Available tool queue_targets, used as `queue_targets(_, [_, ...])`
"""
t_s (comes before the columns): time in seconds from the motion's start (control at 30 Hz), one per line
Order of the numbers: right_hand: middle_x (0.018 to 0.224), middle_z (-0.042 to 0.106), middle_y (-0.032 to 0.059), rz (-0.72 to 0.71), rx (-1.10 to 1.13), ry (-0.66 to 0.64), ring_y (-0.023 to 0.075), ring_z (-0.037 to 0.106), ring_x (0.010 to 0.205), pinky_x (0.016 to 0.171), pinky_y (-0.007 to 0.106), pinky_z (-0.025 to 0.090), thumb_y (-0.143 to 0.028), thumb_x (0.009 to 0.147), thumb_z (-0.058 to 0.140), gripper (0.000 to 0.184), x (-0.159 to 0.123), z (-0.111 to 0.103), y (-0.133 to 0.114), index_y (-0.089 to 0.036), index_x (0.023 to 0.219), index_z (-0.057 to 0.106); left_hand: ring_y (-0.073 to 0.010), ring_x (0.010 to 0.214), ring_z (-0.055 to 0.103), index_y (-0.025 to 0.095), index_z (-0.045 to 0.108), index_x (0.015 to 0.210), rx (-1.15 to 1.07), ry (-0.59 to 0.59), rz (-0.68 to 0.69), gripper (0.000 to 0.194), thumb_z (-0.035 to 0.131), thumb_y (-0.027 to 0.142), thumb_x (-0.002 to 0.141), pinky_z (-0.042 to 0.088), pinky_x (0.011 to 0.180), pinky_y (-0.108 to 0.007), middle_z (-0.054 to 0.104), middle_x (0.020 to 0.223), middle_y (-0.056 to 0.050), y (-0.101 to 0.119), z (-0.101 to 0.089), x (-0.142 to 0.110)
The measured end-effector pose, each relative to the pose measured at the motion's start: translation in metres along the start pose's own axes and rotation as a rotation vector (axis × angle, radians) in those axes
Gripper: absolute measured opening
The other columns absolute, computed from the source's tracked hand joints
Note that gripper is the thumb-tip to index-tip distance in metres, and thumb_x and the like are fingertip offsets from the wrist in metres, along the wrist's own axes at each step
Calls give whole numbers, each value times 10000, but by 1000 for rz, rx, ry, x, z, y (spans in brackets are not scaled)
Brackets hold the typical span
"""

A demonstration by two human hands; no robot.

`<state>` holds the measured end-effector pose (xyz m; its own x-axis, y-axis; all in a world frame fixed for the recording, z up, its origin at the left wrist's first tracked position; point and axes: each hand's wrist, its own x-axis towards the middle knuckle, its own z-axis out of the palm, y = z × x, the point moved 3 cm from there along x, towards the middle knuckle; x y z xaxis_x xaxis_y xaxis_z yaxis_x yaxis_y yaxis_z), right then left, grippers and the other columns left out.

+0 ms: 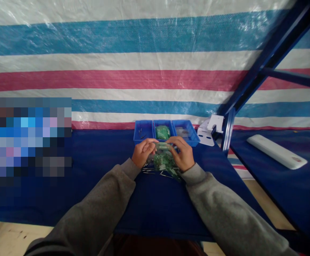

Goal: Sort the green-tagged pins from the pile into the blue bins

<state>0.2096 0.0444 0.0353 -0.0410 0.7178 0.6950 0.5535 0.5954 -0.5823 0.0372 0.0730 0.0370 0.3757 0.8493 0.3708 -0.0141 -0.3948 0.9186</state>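
Observation:
My left hand (144, 152) and my right hand (182, 153) meet in the middle of the table, fingers closed in a pinch. Between them they hold the two sides of a small clear plastic bag (162, 146) with a greenish tint. Just below it lies a heap of green-tinted plastic bags (163, 163). Thin metal rods (148, 171) are scattered around this heap, partly hidden by my hands. What the held bag contains is too small to make out.
Behind my hands stand three joined blue bins (144, 132). They hold a few thin dark pieces, a green bag (162, 132) and clear plastic packets (182, 132). White cut-out card (206, 138) leans near a blue metal frame (227, 131). A long white object (277, 152) lies on the right-hand table.

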Motion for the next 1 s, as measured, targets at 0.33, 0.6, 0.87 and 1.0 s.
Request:
queue_targets(0.33, [853,658,49,140,116,-53,167,611,699,698,319,496,-322,916,440,283,-3,4,0,-193,1071,639,-123,611,593,139,577,950,76,85,-28,281,607,382,814,472,613,-241,624,685,-17,-9,-3,2])
queue_targets(0.6, [1151,548,92,-92,-9,-9,217,556,1039,877,380,480,-247,884,497,227,-1,1,-6,-227,1054,645,-91,477,531,188,380,1221,-140,3,-99,501,614,373,819,448,517,-214,584,592,41,-8,2,1])
queue_targets(0.87, [610,594,3,160,103,-56,142,566,595,619,274,458,-378,864,553,275,0,4,0,-178,686,615,-168,856,585,135,636,815,190,44,133,233,627,366,799,486,720,-247,610,893,-70,-1,-3,4])
queue_targets(1.0, [669,624,12,217,164,-102,134,577,572,617,278,478,-359,922,438,286,-2,6,-1,-178,925,659,-98,559,569,146,571,868,33,79,-61,246,626,376,799,463,538,-201,606,695,-2,-7,-3,4])
